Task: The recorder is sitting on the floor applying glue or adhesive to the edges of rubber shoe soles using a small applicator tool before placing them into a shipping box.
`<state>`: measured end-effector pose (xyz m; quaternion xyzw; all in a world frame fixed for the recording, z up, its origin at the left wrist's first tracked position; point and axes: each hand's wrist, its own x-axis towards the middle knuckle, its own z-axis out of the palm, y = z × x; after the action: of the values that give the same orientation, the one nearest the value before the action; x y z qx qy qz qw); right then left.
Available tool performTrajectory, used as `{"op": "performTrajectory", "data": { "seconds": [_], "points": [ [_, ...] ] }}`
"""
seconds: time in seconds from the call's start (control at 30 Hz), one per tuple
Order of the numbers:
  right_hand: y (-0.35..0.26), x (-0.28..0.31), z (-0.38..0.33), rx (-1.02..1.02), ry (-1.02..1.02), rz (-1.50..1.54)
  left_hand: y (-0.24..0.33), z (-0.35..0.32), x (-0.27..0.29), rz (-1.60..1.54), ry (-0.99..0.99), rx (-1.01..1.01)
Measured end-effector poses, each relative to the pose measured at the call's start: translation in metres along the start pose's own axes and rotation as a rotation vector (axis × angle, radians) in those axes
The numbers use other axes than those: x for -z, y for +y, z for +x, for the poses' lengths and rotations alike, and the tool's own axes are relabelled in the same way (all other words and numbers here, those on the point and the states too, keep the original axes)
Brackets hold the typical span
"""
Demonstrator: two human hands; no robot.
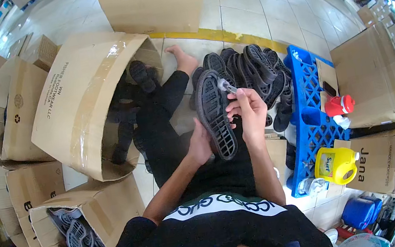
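Note:
A black shoe sole [215, 115] stands tilted above my lap, its ribbed, grid-like inner side facing me. My left hand [200, 142] is closed on its left edge, near the lower half. In my right hand [250, 111] is a small tool with a whitish tip [226, 86], pinched between thumb and fingers. That tip is at the sole's upper right edge; whether it touches cannot be told. Just beyond the sole lies a pile of black soles [256, 70] on the tiled floor.
On the left, an open cardboard box [76, 106] lies on its side with black soles inside. Another box [112, 204] holds grey-black soles. To the right, a blue pallet [306, 122] bears a red jug [339, 105] and a yellow bottle [336, 164]. A large carton [153, 6] stands ahead.

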<state>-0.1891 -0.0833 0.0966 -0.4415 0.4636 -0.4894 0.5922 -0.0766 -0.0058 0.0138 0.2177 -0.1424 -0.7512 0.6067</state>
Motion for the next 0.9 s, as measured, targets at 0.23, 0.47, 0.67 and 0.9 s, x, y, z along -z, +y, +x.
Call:
{"op": "performTrajectory", "data": {
  "seconds": [0.23,0.47,0.67,0.9],
  "points": [
    [0.013,0.001,0.008,0.018,0.018,0.057,-0.007,-0.001,-0.003,0.008,-0.03,0.027],
    [0.017,0.006,0.01,-0.009,0.02,0.131,-0.016,-0.003,0.002,0.095,0.007,0.081],
    [0.017,0.022,0.005,0.108,-0.294,-0.28,-0.005,-0.004,0.003,0.096,-0.011,0.095],
    [0.028,0.035,-0.035,0.428,-0.579,-0.653,0.008,-0.001,0.018,0.126,0.124,0.029]
  ]
}}
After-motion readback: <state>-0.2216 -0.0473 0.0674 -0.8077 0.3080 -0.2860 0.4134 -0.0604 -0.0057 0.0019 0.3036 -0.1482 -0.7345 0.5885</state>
